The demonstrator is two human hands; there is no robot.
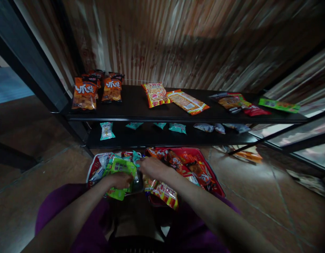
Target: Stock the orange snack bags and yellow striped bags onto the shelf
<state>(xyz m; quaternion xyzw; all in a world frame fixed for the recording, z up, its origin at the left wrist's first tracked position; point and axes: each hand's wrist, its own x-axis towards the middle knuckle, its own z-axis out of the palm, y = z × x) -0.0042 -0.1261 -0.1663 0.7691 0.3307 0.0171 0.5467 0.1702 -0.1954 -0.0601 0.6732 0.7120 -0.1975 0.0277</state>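
Both hands low, at the baskets on the floor below the shelving. Left hand point(122, 180) lies over a lime-green snack packet point(122, 166) in the left basket point(90, 167), fingers curled down; we cannot tell whether they grip it. Right hand point(149, 167) is set apart from it, near where the two baskets meet, beside a teal packet point(136, 157); its fingertips are hidden, so a grip there cannot be confirmed.

Placement: we judge the baskets sit between the purple-clad knees point(59, 203) for short reach. On the upper shelf point(133, 107), the orange chip bags point(85, 94) stand with printed fronts facing out, probably for easy reading. Two yellow-and-red noodle-snack packets point(188, 102) lie in mid-shelf, the right one tilted and meeting its neighbour.

Edges: a wide gap separates the orange bags from the noodle snacks. Teal pouches point(177, 128) on the lower shelf point(151, 140) lie partly hidden under the upper shelf's front lip; access looks tight there. A red-and-yellow packet point(166, 194) hangs near the front rim of the red basket point(204, 159). Knees crowd the near side; floor point(257, 189) opens to our right.
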